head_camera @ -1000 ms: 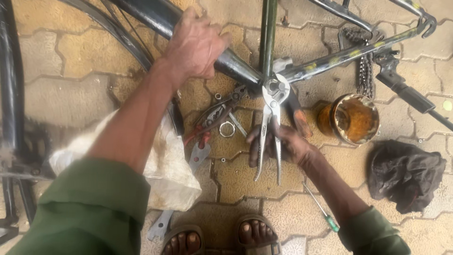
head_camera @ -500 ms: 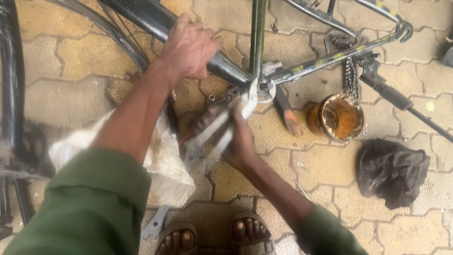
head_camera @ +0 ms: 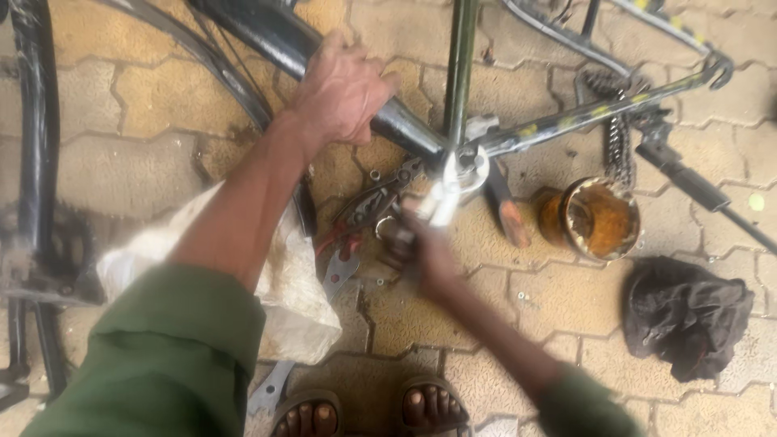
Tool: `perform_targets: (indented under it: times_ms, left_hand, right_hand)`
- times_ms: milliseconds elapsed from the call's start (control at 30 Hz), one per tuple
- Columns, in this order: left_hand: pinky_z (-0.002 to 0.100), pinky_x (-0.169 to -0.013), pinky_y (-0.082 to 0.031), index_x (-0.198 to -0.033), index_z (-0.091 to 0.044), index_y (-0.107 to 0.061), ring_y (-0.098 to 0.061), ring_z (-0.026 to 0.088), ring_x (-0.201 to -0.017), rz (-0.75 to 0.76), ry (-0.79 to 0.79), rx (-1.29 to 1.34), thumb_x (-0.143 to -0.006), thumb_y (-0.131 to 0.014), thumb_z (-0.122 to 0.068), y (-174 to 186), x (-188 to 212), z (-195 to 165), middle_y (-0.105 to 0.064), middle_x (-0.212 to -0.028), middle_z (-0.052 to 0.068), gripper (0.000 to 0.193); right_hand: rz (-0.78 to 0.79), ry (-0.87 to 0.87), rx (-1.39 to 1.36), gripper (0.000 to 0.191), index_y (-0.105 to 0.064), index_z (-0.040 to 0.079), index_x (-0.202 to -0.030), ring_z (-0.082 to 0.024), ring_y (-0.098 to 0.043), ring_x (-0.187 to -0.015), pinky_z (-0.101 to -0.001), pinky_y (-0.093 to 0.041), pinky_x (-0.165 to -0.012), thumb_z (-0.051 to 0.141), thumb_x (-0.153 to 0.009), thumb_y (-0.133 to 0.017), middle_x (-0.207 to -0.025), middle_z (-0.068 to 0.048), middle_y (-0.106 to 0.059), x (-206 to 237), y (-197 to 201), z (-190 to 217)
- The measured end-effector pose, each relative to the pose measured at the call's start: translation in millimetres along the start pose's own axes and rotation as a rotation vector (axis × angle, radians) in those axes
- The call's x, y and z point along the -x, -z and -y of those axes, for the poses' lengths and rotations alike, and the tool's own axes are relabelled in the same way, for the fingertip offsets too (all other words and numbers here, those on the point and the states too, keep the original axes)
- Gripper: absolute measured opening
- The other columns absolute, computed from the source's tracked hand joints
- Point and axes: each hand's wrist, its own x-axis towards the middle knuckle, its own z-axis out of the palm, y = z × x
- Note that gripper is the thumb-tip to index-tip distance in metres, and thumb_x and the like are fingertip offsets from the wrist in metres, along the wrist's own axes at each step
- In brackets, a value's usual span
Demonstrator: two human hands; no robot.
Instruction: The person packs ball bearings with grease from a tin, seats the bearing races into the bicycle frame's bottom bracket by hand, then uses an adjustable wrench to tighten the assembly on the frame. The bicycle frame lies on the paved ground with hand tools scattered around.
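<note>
The right hand [head_camera: 425, 247] is blurred, so its fingers and exact grip are hard to read; it is closed around a pale metal tool [head_camera: 445, 194] whose upper end reaches the round shell [head_camera: 469, 166] where the bicycle frame [head_camera: 275, 36] tubes meet. What kind of tool it is cannot be told from the blur. The left hand [head_camera: 344, 89] is clenched over the thick black tube of the frame, just up and left of that joint, covering the part of the tube beneath it. The frame itself runs off the top edge, and a black tyre [head_camera: 36, 121] is cut off at the left. On the paved floor [head_camera: 121, 89] just beside the right hand lie red-handled pliers [head_camera: 364, 210], partly hidden by the wrist. A rusty tin [head_camera: 595, 218] stands to the right, near a dangling chain [head_camera: 619, 142], with a dark rag [head_camera: 688, 311] below it. A white cloth [head_camera: 291, 283] lies half under the left forearm.
</note>
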Motion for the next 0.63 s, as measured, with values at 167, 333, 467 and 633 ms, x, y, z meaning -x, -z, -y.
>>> perform_targets:
  times_ms: [167, 333, 467, 633]
  left_hand:
    - [0.045, -0.093, -0.042, -0.128, -0.015, -0.065, -0.063, 0.025, -0.108, 0.167, 0.039, 0.042, -0.063, -0.094, -0.042, 14, 0, 1, -0.071, -0.110, 0.008, 0.076]
    - [0.045, -0.093, -0.041, -0.121, -0.018, -0.069, -0.064, 0.023, -0.105, 0.025, 0.027, 0.013, -0.062, -0.092, -0.040, 22, 8, -2, -0.072, -0.106, 0.006, 0.067]
    - [0.044, -0.088, -0.042, -0.123, -0.016, -0.068, -0.065, 0.022, -0.098, 0.050, 0.017, -0.025, -0.062, -0.091, -0.039, 23, 6, -1, -0.072, -0.104, 0.007, 0.070]
    - [0.042, -0.089, -0.043, -0.122, -0.016, -0.070, -0.066, 0.022, -0.101, 0.043, 0.017, -0.017, -0.070, -0.088, -0.036, 19, 8, 1, -0.073, -0.106, 0.006, 0.058]
  right_hand:
    - [0.026, 0.031, -0.340, 0.032, -0.059, -0.001, -0.114, -0.027, -0.065, -0.082, -0.0480, -0.059, -0.084, 0.030, -0.111, -0.053, -0.092, -0.014, -0.062, -29, -75, -5]
    - [0.163, -0.182, 0.133, 0.064, -0.063, 0.003, -0.114, -0.037, -0.071, -0.108, -0.0551, -0.057, -0.103, 0.058, -0.098, -0.036, -0.110, -0.024, -0.068, 44, -21, 50]
    - [0.421, -0.381, 0.347, 0.068, -0.065, 0.000, -0.109, -0.037, -0.074, -0.099, -0.0557, -0.060, -0.095, 0.062, -0.094, -0.040, -0.103, -0.024, -0.073, 46, 18, 108]
    - [0.265, -0.268, 0.858, 0.087, -0.072, -0.002, -0.100, -0.038, -0.076, -0.074, -0.0535, -0.063, -0.079, 0.074, -0.101, -0.031, -0.080, -0.026, -0.073, 46, 22, 127]
